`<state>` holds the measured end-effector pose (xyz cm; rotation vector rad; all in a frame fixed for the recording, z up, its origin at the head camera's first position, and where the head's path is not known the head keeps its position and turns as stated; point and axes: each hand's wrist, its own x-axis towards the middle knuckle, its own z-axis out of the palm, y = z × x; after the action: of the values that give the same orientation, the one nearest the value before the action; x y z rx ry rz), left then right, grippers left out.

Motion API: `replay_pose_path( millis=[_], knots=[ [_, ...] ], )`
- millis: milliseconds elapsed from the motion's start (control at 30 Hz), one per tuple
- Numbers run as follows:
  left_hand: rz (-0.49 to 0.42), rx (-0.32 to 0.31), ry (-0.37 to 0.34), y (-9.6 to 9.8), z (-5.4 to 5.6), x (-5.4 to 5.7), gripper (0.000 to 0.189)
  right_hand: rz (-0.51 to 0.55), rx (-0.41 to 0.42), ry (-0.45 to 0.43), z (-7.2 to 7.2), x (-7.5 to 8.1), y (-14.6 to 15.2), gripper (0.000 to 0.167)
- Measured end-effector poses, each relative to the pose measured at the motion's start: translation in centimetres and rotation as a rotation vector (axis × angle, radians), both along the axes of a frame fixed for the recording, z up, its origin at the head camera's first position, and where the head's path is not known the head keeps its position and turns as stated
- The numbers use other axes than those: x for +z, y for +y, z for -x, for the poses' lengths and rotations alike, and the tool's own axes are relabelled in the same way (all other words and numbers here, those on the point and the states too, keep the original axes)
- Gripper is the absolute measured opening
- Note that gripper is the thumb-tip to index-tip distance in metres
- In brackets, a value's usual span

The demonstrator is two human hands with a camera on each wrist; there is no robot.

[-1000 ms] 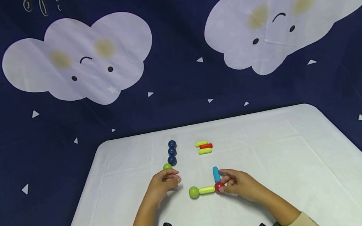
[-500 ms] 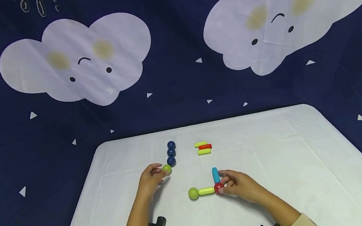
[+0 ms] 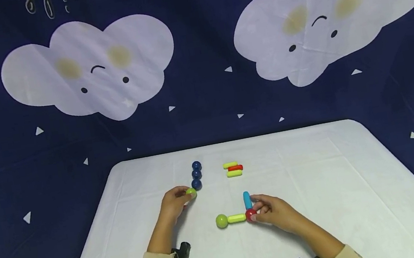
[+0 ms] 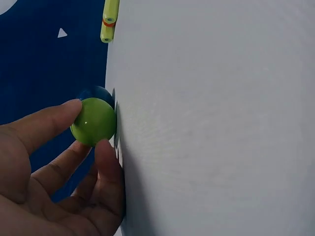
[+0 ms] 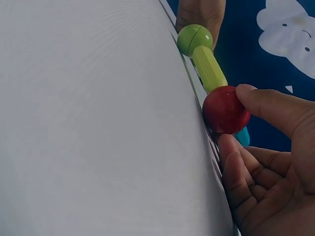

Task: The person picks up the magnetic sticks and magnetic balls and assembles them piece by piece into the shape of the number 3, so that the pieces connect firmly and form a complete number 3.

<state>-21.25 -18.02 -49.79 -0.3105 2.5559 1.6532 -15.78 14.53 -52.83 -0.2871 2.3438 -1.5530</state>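
Note:
My left hand (image 3: pixel 173 204) pinches a green ball (image 4: pixel 93 122) between thumb and fingers, at the near end of a row of dark blue balls (image 3: pixel 196 174). With thumb and fingertips, my right hand (image 3: pixel 277 211) holds a red ball (image 5: pixel 226 110) that forms the corner of an L-shaped piece. From that ball a yellow-green rod (image 3: pixel 236 218) runs left to a second green ball (image 3: pixel 221 221), and a light blue rod (image 3: pixel 247 200) points away toward the back. In the right wrist view the blue rod is mostly hidden behind the red ball and fingers.
Two yellow-green rods (image 3: pixel 234 173) and a red rod (image 3: pixel 235 168) lie side by side at the back middle of the white table (image 3: pixel 316 152). Behind the table hangs a dark blue cloth (image 3: pixel 205 120) printed with clouds. Each wrist wears a black camera mount (image 3: pixel 183 251).
My left hand has moved left and slightly back, and its thumb and fingers have closed on the green ball at the row's end. The right hand stays on the red ball.

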Motion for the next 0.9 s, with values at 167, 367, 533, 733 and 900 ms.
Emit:
replay_pose_path(
  millis=[167,367,533,733,900],
  knots=[
    [0.008,-0.005,-0.027,-0.2,-0.3,-0.2,0.030,0.005,0.002,-0.006,0.0,0.0,0.0,0.066],
    [0.038,-0.052,-0.100,-0.1,-0.5,-0.1,0.029,0.000,0.011,0.006,0.1,-0.1,0.1,0.066],
    [0.066,-0.113,-0.113,0.6,-0.8,0.1,0.029,0.012,0.016,0.008,0.0,0.1,0.1,0.066],
    [0.093,-0.169,-0.117,1.6,-0.9,0.2,0.034,0.015,0.020,0.015,-0.1,0.2,0.1,0.065],
    [0.115,-0.191,-0.132,2.4,-0.6,0.3,0.035,0.002,0.010,0.016,-0.1,0.0,0.0,0.065]
  ],
)
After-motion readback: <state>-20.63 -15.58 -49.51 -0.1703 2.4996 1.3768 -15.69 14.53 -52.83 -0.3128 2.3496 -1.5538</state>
